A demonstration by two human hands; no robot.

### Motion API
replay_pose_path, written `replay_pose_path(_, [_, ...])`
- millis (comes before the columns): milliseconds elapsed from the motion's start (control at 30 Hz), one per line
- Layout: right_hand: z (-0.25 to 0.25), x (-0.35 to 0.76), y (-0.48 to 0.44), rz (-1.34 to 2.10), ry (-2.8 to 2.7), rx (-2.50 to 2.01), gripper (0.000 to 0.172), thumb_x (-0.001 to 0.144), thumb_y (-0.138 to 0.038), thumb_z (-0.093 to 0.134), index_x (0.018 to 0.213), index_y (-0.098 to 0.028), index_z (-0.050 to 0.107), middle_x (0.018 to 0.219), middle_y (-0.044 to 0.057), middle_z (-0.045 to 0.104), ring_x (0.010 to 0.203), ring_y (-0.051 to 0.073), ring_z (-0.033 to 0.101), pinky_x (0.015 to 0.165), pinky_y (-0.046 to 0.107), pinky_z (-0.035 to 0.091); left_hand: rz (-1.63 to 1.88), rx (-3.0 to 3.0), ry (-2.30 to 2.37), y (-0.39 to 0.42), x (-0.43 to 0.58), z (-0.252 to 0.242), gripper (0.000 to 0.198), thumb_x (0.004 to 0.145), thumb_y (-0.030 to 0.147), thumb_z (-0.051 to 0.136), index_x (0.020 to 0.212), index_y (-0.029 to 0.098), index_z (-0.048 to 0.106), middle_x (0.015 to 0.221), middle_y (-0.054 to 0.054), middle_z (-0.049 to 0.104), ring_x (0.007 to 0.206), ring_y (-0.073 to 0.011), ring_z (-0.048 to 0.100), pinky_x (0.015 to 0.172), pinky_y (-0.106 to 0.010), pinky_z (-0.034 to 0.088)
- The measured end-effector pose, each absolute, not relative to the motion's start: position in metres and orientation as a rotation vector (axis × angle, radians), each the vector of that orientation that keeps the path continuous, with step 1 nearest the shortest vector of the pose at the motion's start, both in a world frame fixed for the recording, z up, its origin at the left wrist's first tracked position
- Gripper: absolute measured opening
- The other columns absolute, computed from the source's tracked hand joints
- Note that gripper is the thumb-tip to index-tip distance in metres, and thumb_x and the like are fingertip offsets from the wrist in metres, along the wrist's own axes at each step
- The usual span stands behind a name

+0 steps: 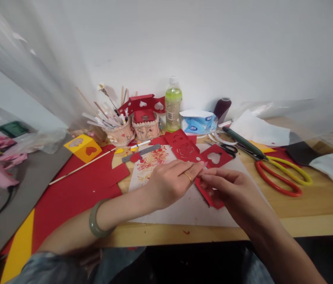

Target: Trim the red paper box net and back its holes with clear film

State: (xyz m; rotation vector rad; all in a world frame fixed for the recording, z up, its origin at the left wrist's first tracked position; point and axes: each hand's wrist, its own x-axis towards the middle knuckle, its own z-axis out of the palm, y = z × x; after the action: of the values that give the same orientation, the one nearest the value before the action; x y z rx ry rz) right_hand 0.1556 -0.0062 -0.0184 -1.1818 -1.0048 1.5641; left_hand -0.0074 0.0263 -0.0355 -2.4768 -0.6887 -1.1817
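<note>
My left hand and my right hand meet over a white sheet on the wooden table. Their fingertips pinch together at a folded strip of red paper with cut-out shapes. That strip runs up to a panel with a heart-shaped hole and a panel with a flower cut-out. The left hand wears a gold ring and a green bangle. Both hands' fingers are pressed together on the red paper's edge.
Large scissors with red and yellow handles lie to the right, smaller black scissors behind the paper. At the back stand a green bottle, a tissue pack, pen holders and a yellow cube. Red card lies left.
</note>
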Motion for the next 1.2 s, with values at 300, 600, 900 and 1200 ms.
replay_pose_path(300, [-0.021, 0.157, -0.007, 1.567, -1.016, -1.197, 0.023, 0.063, -0.037, 0.076, 0.061, -0.017, 0.066, 0.051, -0.002, 0.053, 0.038, 0.004, 0.042, 0.035, 0.017, 0.028, -1.107, -2.434, -0.629, 0.026, -0.008, -0.033, 0.021, 0.085, 0.009, 0.052, 0.104, 0.005, 0.06, 0.086, -0.008, 0.072, 0.074, -0.0168, 0.067, 0.065, -0.027, 0.058])
replay_pose_path(600, [-0.023, 0.155, -0.007, 1.518, -1.069, -1.133, 0.022, 0.066, -0.033, 0.073, 0.058, -0.016, 0.061, 0.049, -0.004, 0.049, 0.04, 0.004, 0.039, 0.036, 0.017, 0.028, -1.07, -2.435, -0.601, 0.026, -0.007, -0.033, 0.022, 0.086, 0.01, 0.052, 0.104, 0.003, 0.061, 0.087, -0.01, 0.072, 0.072, -0.0182, 0.067, 0.063, -0.028, 0.057])
replay_pose_path(900, [-0.028, 0.151, -0.01, 1.231, -1.218, -1.215, 0.01, 0.069, -0.026, 0.062, 0.062, -0.019, 0.059, 0.052, -0.004, 0.049, 0.045, 0.007, 0.039, 0.041, 0.019, 0.028, -1.493, -3.468, -1.555, 0.018, -0.005, -0.014, 0.029, 0.082, 0.024, 0.056, 0.109, 0.018, 0.067, 0.093, -0.003, 0.073, 0.079, -0.0149, 0.066, 0.068, -0.022, 0.052])
replay_pose_path(1200, [-0.032, 0.152, -0.012, 1.164, -1.27, -1.236, 0.011, 0.069, -0.026, 0.06, 0.06, -0.02, 0.057, 0.062, -0.002, 0.053, 0.055, 0.01, 0.042, 0.048, 0.023, 0.031, -1.808, -3.253, -1.872, 0.02, -0.002, -0.021, 0.026, 0.086, 0.033, 0.053, 0.087, 0.017, 0.073, 0.075, -0.003, 0.072, 0.066, -0.0135, 0.065, 0.06, -0.023, 0.052])
